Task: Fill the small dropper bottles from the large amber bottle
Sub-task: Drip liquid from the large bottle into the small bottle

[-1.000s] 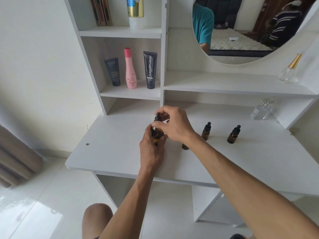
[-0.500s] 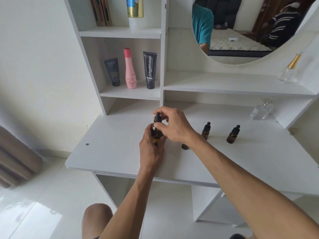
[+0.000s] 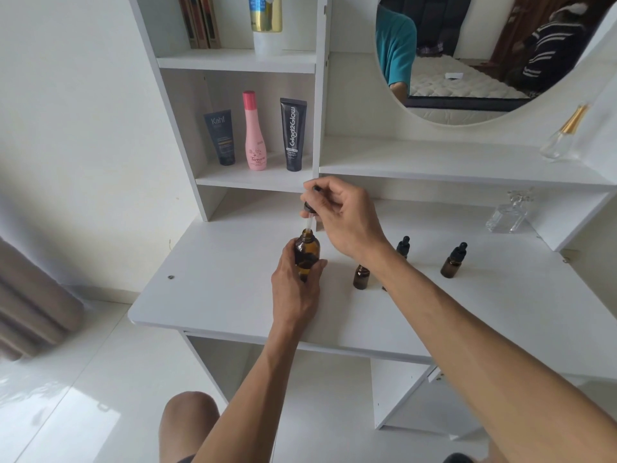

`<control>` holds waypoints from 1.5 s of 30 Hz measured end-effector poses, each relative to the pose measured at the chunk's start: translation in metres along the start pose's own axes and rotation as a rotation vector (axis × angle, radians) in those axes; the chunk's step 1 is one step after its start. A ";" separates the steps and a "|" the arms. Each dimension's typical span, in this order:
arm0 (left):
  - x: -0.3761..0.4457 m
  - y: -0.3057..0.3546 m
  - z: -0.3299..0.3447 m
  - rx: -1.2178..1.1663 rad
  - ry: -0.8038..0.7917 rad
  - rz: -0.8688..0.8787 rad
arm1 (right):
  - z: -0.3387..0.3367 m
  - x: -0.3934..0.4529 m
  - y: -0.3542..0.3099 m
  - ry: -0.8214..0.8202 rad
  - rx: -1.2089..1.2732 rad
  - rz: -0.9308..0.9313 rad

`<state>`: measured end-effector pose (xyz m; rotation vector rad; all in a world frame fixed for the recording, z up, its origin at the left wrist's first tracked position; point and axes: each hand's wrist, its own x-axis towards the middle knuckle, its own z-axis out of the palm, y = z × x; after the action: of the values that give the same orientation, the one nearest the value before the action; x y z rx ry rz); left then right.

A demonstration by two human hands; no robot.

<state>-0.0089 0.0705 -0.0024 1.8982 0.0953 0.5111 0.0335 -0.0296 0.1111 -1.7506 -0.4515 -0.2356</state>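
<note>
Left hand (image 3: 293,289) grips large amber bottle (image 3: 306,253), upright on desk (image 3: 213,289). Right hand (image 3: 344,218) pinches dropper (image 3: 310,212), pipette vertical, tip at neck. Open small bottle (image 3: 361,277) just right of it, nearer right hand.

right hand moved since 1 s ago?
Yes. The right hand has lifted the dropper up out of the large amber bottle, rising toward the shelf edge behind it.

A bedroom in a home: a white dressing table (image 3: 233,295) with a round mirror (image 3: 467,61) reflecting a quilted mattress (image 3: 460,83), cosmetic tubes (image 3: 293,133) and a pink lotion bottle (image 3: 255,132) on its shelves, perfume bottles (image 3: 509,212) at the worktop's back right corner, a curtain (image 3: 30,295) over glossy floor tiles.
</note>
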 end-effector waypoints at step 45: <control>0.001 -0.003 0.000 -0.006 0.002 0.019 | 0.002 0.002 0.004 0.041 0.066 0.087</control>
<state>-0.0076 0.0717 -0.0046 1.8949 0.0767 0.5258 0.0367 -0.0284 0.1080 -1.6934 -0.3483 -0.1922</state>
